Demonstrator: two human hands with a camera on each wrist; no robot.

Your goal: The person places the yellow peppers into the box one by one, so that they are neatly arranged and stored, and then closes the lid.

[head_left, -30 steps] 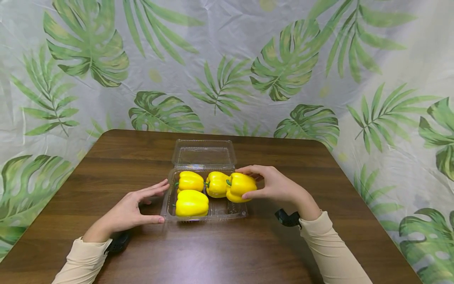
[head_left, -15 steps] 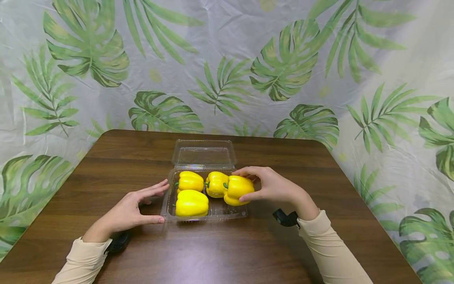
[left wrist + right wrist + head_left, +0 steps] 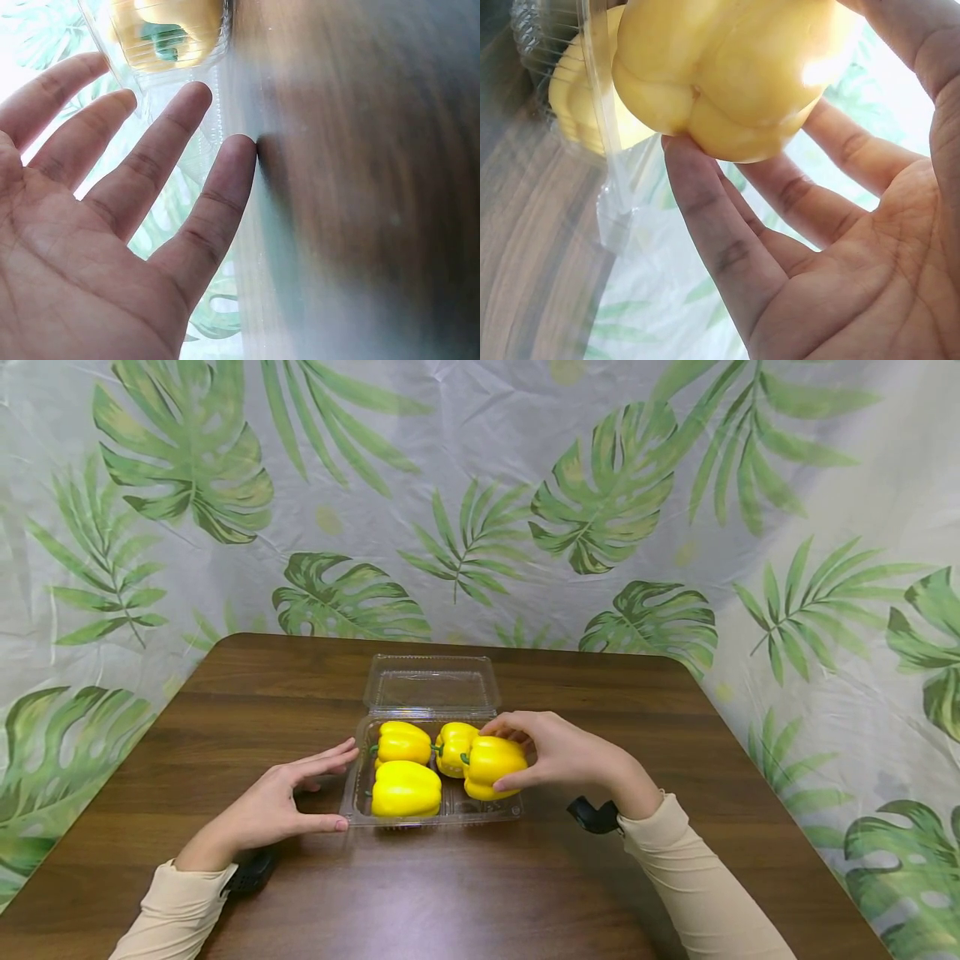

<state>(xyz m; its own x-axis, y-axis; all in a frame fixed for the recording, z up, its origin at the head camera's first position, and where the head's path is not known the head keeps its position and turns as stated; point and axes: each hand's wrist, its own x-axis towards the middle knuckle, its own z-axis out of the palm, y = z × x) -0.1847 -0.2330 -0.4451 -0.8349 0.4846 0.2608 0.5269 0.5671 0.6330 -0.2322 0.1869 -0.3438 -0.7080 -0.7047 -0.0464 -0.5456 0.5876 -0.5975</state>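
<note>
My right hand (image 3: 573, 758) grips a yellow bell pepper (image 3: 495, 767) between thumb and fingers, over the front right part of a clear plastic clamshell container (image 3: 480, 816). In the right wrist view the held pepper (image 3: 727, 75) shows its lobed bottom, with fingertips spread around it. Two yellow bell peppers, the front one (image 3: 407, 789) and the back one (image 3: 403, 743), lie in the container's left half. Another pepper (image 3: 452, 749) lies at the back right, partly covered by the held one. My left hand (image 3: 281, 806) has its fingers extended at the container's left wall.
The container's clear lid (image 3: 432, 683) lies folded back behind it. All stands on a dark brown wooden table (image 3: 420, 893). A leaf-patterned curtain (image 3: 487, 510) hangs behind the table's far edge.
My right hand has moved left and slightly nearer with the held pepper, bringing it down toward the container's front right part. The left hand and container have stayed in place.
</note>
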